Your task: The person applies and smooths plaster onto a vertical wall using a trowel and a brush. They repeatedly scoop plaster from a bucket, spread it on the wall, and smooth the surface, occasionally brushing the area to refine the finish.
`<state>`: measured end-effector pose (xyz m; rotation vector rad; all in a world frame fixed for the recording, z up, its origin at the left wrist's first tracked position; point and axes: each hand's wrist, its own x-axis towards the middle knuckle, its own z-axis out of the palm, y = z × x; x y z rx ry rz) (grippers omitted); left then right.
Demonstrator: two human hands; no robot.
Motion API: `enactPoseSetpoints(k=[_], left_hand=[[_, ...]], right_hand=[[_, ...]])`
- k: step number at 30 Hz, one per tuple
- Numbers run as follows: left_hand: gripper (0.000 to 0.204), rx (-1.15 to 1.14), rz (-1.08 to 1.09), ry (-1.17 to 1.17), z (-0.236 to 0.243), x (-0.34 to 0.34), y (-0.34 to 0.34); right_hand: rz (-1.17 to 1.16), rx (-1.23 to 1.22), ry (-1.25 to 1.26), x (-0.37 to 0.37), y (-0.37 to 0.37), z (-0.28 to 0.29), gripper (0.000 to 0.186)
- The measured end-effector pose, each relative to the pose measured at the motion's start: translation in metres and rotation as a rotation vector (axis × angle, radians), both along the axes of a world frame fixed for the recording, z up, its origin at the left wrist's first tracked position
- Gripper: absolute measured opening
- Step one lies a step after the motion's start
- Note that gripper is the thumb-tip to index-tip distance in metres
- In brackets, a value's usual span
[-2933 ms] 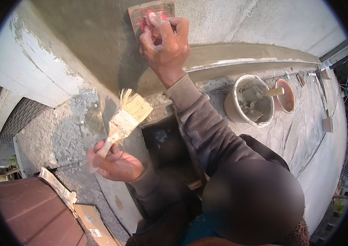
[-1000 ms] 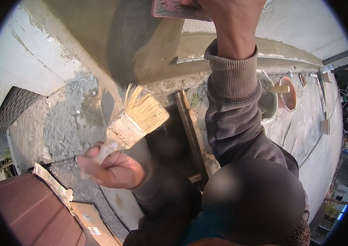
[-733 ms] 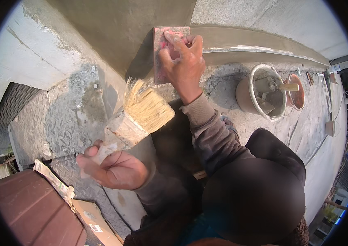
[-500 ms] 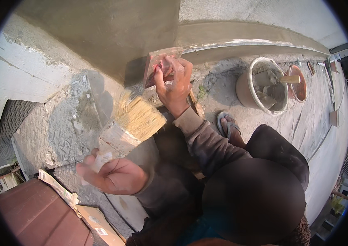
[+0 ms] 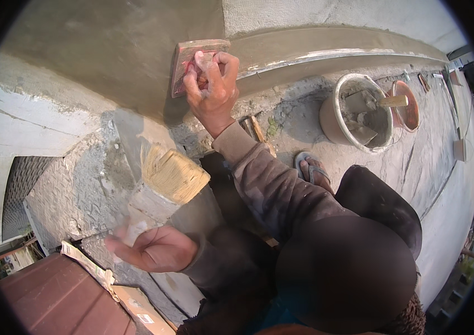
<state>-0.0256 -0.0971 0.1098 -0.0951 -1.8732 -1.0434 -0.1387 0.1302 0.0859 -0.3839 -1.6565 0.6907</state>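
Note:
My left hand [image 5: 156,248] is closed round the handle of a wide brush [image 5: 178,176], whose pale bristles point up and to the right. Grey residue coats the brush's ferrule. Farther off, my right hand [image 5: 213,89] grips a square reddish plastering float [image 5: 184,64] by the handle on its back. The float lies against the damp grey plastered wall [image 5: 120,50], or very close to it; its working face is hidden. My right sleeve stretches across the middle of the view.
A pale bucket [image 5: 332,114] of wet mortar stands to the right, with a wooden-handled trowel [image 5: 394,101] in it. Behind it is an orange bucket [image 5: 410,106]. My sandalled foot [image 5: 315,170] is nearby. Brown metal sheeting [image 5: 64,296] and cardboard [image 5: 142,310] lie at lower left.
My right hand has moved up and left with the float, farther up the wall. The brush in my left hand has shifted slightly left and down.

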Motion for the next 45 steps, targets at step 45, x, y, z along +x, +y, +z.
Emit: enactPoseSetpoints(k=[45], left_hand=[[0.028,1.017,-0.54,-0.329,0.015,-0.016,0.092]], right_hand=[[0.852,-0.075,-0.023,0.053,0.155,0.08,0.044]])
